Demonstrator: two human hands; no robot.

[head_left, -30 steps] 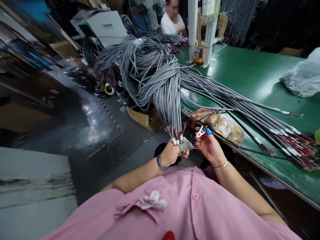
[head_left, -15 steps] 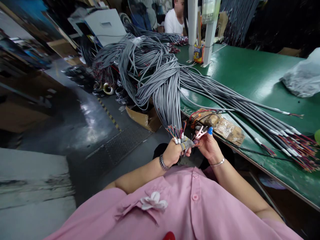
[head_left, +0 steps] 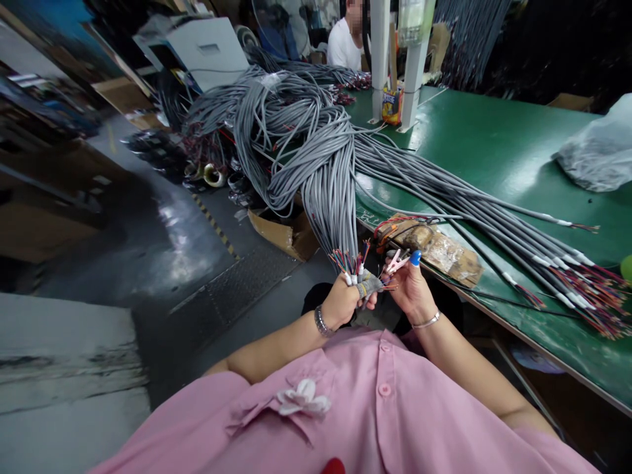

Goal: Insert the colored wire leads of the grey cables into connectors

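My left hand (head_left: 345,299) is closed round the ends of a thick bundle of grey cables (head_left: 332,207), with a grey knitted cover over its thumb. Bared coloured wires (head_left: 349,261) stick up above the fist, and a few thin wires point right toward my other hand. My right hand (head_left: 411,289) grips a small pale pink tool (head_left: 396,263) like a clip or pliers, held beside those wires. A blue cover (head_left: 415,257) sits on a fingertip of this hand. The tool's tip is too small to make out.
More grey cables with stripped ends (head_left: 587,283) lie on the green table (head_left: 498,145). A taped block (head_left: 444,253) sits at its near edge. A clear bag (head_left: 600,148) is at the right, a cardboard box (head_left: 284,234) below the cables. A person in white (head_left: 344,46) is behind.
My right hand and wrist have shifted very slightly to the left, with the pink tool still held. My left hand has hardly moved.
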